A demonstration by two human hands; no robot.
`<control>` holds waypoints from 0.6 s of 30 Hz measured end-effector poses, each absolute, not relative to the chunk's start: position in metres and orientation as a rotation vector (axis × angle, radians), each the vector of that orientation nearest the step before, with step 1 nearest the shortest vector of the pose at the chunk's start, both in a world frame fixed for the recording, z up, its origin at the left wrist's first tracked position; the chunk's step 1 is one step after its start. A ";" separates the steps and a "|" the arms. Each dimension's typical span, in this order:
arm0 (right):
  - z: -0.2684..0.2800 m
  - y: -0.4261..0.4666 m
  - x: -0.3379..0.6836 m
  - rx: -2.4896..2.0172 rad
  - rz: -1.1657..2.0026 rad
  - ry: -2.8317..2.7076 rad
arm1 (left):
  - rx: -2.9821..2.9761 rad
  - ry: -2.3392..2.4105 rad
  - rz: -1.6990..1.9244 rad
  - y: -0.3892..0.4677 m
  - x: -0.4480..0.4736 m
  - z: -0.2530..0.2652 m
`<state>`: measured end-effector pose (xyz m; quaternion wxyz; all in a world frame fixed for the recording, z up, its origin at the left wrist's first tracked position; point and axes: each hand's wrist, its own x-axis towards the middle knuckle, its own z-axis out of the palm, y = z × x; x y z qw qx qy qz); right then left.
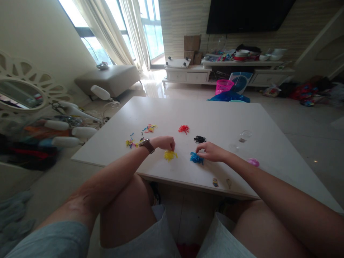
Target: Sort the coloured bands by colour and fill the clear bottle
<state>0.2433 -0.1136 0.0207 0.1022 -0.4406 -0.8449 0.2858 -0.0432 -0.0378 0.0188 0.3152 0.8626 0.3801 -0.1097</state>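
Observation:
My left hand (166, 143), with a watch on its wrist, is closed, fingertips pointing down at the back edge of a pile of yellow rubber bands (169, 155). Whatever its fingers pinch is too small to make out. At a pile of blue rubber bands (197, 158), my right hand (211, 152) is closed in a pinch, thumb and forefinger touching the pile's upper right side. Just behind it lies a black pile of bands (199, 139). Farther back sits a red pile (184, 129). Mixed-colour bands (149, 128) lie scattered on the left, some partly behind my left wrist.
On the white table (215, 113), a clear plastic container (245, 135) lies at right. A pink item (253, 162) is beside my right forearm. A small Minion figure (215, 182) lies near the front edge. White lamp arms (84, 132) crowd the table's left side.

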 end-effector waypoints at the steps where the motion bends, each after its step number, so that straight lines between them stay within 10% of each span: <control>1: 0.021 -0.114 0.243 -1.311 0.848 -2.493 | 2.274 0.999 -0.282 -0.038 -0.043 0.019; 18: 0.018 -0.116 0.239 -1.169 0.996 -2.603 | 2.282 0.989 -0.315 -0.041 -0.042 0.023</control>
